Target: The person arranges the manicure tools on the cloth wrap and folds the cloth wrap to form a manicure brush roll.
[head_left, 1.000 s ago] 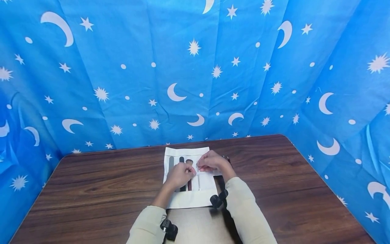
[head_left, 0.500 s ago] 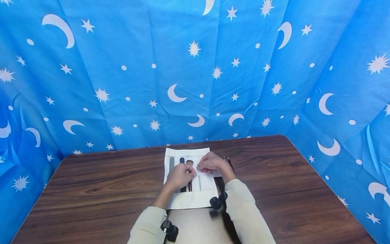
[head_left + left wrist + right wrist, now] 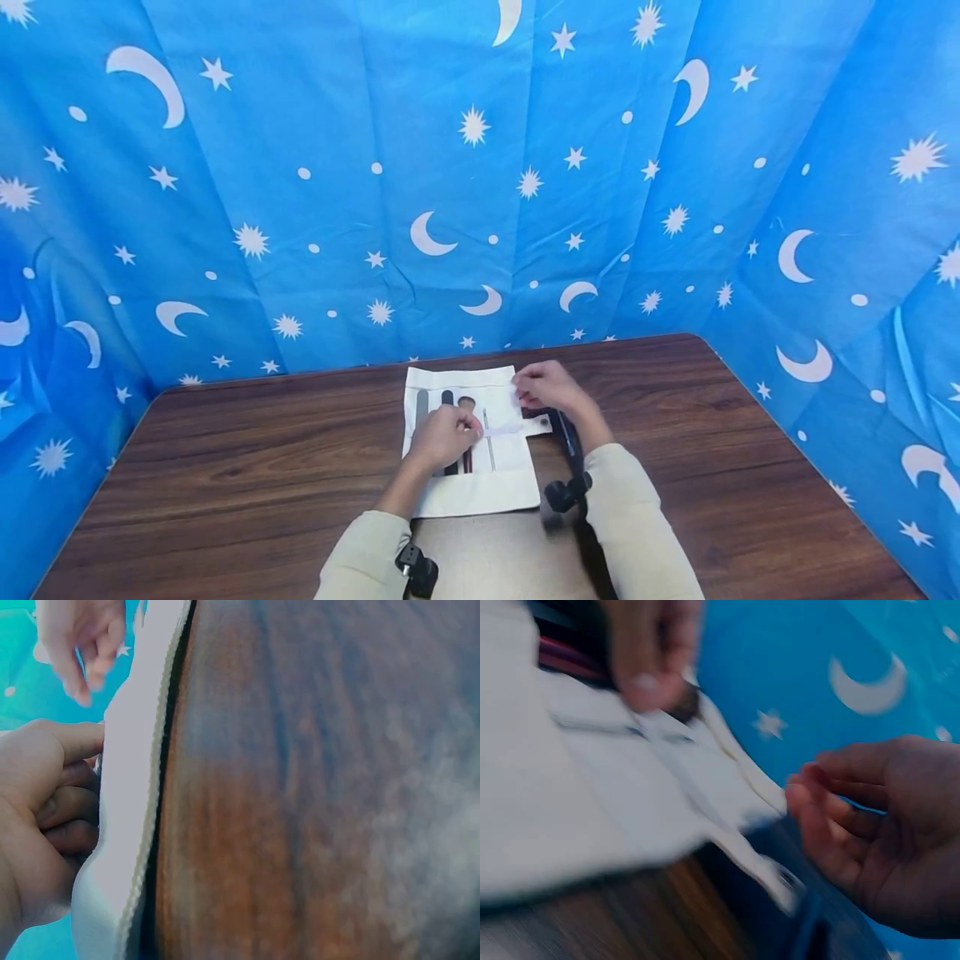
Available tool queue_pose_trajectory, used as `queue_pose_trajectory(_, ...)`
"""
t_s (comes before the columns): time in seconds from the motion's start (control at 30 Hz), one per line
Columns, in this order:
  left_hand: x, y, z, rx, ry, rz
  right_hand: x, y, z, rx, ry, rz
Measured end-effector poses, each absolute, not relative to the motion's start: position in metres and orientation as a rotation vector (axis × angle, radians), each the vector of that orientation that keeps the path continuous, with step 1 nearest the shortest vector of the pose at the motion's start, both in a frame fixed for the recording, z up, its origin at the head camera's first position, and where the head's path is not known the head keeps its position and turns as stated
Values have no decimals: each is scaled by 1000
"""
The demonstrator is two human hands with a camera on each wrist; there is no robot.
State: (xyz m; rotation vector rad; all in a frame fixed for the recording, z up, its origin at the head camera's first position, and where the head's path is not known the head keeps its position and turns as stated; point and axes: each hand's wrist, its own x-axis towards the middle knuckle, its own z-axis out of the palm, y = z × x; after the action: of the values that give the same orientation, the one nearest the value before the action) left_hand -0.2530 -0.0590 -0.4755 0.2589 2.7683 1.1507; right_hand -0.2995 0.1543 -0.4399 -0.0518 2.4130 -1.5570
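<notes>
A white fabric tool roll (image 3: 472,496) lies spread on the table. In it are a grey nail file (image 3: 422,404), a black nail file (image 3: 447,398), a brush (image 3: 467,403) with a dark red handle, and a slim metal tool (image 3: 491,454). My left hand (image 3: 441,435) rests over the roll's middle with curled fingers, pinching the white band (image 3: 671,761) that crosses the tools. The right hand (image 3: 551,387) hovers by the roll's upper right corner, its fingers loosely bent and holding nothing. A snap tab (image 3: 536,426) sticks out on the right side.
A dark, narrow item (image 3: 567,435) lies right of the tab, partly under the right forearm. The brown wooden table (image 3: 247,467) reaches back to a blue curtain (image 3: 337,208) with moons and stars. A pale grey surface (image 3: 491,554) is in front of the roll.
My right hand has left the metal tool's upper end and moved right, uncovering the tool and the snap tab. The left hand has stayed in place.
</notes>
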Motion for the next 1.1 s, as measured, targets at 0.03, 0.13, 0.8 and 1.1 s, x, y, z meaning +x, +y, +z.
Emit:
queue_pose_trajectory(0.03,-253,-59,-475,253,2769,1151,-300,162,-440,-14,2439,-1606)
queue_pose_trajectory(0.13,-252,-59,-475,253,2778,1153,-299,189,-441,94,2555,-1630)
queue_pose_trajectory(0.8,-248,-39,-475,389,2718,1208,-290,207,-454,286,2827,-960)
queue_pose_trajectory(1.1,-254,-43,-470,411,2743,1092,-294,205,-447,308,2831,-963)
